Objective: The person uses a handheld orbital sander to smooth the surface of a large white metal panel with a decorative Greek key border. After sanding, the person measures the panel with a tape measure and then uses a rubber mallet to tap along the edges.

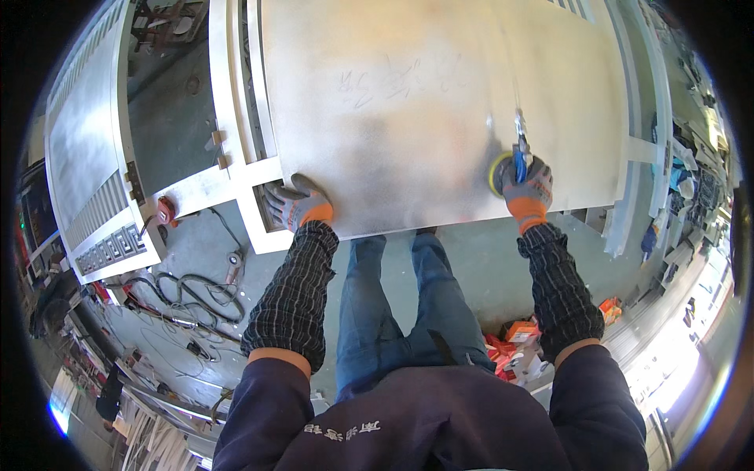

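Observation:
A large bare metal sheet (424, 102) lies flat in front of me, dull grey with a darker sanded patch near its front edge. My left hand (297, 204), in a grey and orange glove, rests on the sheet's near left corner, fingers spread over the edge. My right hand (526, 188), gloved the same way, grips a small air sander (510, 166) with a yellow round pad and a blue lever, pressed flat on the sheet near its front right. A thin hose runs from the tool away across the sheet.
The sheet sits on a pale metal frame (236, 102). A grilled metal panel (86, 173) lies at left. Black cables (188, 294) and a red tool (165, 212) lie on the concrete floor. Red and orange boxes (514, 341) are by my right leg. Cluttered shelves (691, 180) stand at right.

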Demonstrator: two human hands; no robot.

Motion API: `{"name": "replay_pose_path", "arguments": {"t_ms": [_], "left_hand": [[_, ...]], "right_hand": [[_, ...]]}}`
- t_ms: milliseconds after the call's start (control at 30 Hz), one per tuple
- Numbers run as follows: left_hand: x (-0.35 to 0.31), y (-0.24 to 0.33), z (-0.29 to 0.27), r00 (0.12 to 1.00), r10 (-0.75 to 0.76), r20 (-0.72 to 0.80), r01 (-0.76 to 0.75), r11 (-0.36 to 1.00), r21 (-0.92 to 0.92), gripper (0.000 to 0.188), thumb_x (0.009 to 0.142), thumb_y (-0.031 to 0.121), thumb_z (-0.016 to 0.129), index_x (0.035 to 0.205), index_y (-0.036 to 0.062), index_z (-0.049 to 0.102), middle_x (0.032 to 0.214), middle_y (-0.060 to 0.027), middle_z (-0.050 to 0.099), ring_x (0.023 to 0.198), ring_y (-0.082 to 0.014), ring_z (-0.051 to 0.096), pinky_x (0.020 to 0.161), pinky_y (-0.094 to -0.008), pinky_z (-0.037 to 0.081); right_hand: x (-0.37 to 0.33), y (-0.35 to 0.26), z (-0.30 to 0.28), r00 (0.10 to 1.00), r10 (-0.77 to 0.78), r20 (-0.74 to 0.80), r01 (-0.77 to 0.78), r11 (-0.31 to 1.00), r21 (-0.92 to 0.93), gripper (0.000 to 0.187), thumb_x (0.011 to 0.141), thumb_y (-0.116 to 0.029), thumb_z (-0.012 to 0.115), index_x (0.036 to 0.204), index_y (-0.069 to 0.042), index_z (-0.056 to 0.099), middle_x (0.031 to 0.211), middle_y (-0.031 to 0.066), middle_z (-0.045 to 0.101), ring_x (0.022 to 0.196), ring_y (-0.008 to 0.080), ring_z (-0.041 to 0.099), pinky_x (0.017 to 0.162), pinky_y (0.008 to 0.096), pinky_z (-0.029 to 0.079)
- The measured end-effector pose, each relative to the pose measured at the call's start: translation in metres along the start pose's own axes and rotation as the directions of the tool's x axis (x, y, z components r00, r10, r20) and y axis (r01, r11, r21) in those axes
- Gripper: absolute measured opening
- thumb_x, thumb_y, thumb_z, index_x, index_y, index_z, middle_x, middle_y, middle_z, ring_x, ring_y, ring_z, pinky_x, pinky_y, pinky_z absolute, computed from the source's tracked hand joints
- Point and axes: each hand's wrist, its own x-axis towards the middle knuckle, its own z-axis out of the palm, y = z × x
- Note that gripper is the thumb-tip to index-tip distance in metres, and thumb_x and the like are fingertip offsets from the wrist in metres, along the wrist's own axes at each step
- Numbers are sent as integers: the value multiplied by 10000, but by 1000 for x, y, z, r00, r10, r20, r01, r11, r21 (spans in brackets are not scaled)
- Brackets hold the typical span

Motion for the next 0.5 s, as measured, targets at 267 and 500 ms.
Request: {"name": "replay_pose_path", "arguments": {"t_ms": [267,500], "left_hand": [[3,-13,-6,967,105,-231,-129,988,-88,823,1073,546,399,1649,-23,249,1700,-243,274,1600,-385,201,1314,-478,156],[-15,-16,-47,925,314,-216,-320,947,7,744,1107,500,291,1631,-28,307,1727,-221,233,1611,-387,157,1328,-497,106]], "right_hand": [[-145,-177,-1,820,-427,381,409,903,130,771,798,-492,766,1382,-31,564,1338,201,594,1214,397,588,1046,529,481],[-40,-306,4,853,-514,96,518,855,-18,704,794,-518,760,1338,-95,611,1332,172,606,1240,372,590,989,515,523]]}}
